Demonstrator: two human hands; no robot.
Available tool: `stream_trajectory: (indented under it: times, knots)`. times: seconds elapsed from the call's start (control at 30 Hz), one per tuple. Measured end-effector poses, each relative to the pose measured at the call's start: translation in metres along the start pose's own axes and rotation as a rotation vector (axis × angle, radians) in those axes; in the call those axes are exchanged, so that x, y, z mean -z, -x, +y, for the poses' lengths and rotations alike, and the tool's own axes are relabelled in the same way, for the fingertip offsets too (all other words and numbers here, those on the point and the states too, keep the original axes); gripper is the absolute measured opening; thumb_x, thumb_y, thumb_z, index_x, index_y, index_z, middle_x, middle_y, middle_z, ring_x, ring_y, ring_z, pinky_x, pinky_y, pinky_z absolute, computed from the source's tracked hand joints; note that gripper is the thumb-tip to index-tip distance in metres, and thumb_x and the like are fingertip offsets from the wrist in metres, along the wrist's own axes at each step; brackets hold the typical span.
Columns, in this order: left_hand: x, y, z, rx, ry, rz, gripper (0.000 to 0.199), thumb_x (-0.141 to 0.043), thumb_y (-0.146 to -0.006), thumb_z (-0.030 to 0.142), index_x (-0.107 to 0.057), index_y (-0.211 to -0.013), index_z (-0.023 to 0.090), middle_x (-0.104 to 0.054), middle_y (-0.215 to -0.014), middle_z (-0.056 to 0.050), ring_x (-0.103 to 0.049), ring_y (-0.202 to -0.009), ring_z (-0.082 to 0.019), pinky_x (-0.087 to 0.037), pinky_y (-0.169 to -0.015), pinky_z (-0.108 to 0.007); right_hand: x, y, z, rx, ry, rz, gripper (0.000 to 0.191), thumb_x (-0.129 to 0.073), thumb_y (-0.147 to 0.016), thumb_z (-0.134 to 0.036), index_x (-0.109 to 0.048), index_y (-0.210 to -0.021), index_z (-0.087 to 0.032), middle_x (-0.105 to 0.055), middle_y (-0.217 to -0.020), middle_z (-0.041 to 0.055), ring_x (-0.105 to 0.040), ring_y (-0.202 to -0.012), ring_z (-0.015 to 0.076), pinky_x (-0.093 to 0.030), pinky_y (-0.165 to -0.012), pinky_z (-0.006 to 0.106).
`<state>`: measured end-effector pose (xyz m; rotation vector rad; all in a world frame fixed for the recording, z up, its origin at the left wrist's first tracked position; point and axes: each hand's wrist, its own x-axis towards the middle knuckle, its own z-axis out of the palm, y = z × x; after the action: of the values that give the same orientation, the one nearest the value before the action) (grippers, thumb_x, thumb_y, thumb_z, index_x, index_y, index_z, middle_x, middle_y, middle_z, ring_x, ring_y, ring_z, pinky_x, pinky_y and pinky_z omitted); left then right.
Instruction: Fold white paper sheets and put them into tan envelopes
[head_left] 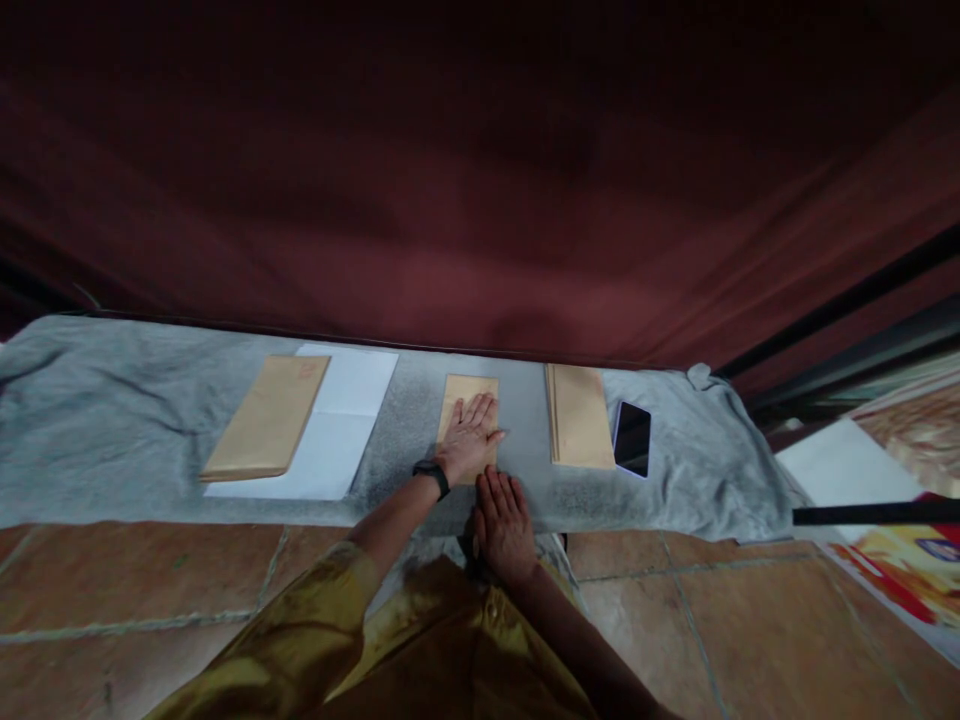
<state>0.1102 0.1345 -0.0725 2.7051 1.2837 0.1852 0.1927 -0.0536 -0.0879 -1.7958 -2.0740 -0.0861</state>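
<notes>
A small brown envelope (459,390) lies on the grey cloth directly in front of me. My left hand (469,437), with a dark band at the wrist, rests flat on it with the fingers spread. Close to its near right corner, my right hand (504,520) lies with the palm down and fingers stretched out over the cloth's front edge. It touches or nearly touches the envelope; which one I cannot tell. Neither hand grips anything. To the right is a stack of similar brown envelopes (581,415).
A larger brown envelope stack (270,415) lies on white paper (349,405) at the left. A phone (633,438) sits beside the right stack. The narrow cloth-covered surface (405,435) meets a dark red panel (480,260) behind. Black bars (874,514) stand at the right.
</notes>
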Motion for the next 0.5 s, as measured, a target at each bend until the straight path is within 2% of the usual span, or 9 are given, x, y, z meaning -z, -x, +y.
stream_trajectory:
  times: [0.13, 0.27, 0.5]
  knots:
    - [0.003, -0.009, -0.001, 0.016, 0.007, -0.011, 0.068, -0.032, -0.106, 0.049, -0.025, -0.165, 0.016, -0.028, -0.171, -0.011, -0.017, -0.161, -0.027, -0.007, -0.131, -0.057, -0.001, 0.000, 0.000, 0.001, -0.010, 0.005, 0.059, -0.046, -0.104, -0.024, -0.036, -0.161, -0.012, -0.044, -0.163, 0.0143, -0.041, -0.150, 0.0274, -0.031, -0.125, 0.049]
    - [0.005, -0.019, -0.003, 0.039, 0.019, -0.022, 0.068, -0.033, -0.105, 0.052, -0.025, -0.165, 0.022, -0.028, -0.171, -0.008, -0.016, -0.161, -0.028, -0.007, -0.130, -0.061, 0.000, 0.000, 0.000, -0.006, -0.015, 0.002, 0.061, -0.047, -0.104, -0.024, -0.033, -0.162, -0.013, -0.043, -0.164, 0.0143, -0.040, -0.151, 0.0272, -0.031, -0.125, 0.049]
    - [0.008, -0.030, -0.006, 0.059, 0.025, -0.052, 0.064, -0.031, -0.106, 0.051, -0.024, -0.166, 0.028, -0.023, -0.173, -0.003, -0.013, -0.161, -0.027, -0.006, -0.129, -0.062, 0.002, 0.000, 0.000, -0.015, -0.019, -0.018, 0.061, -0.048, -0.103, -0.025, -0.035, -0.161, -0.013, -0.042, -0.164, 0.0143, -0.039, -0.152, 0.0263, -0.029, -0.127, 0.048]
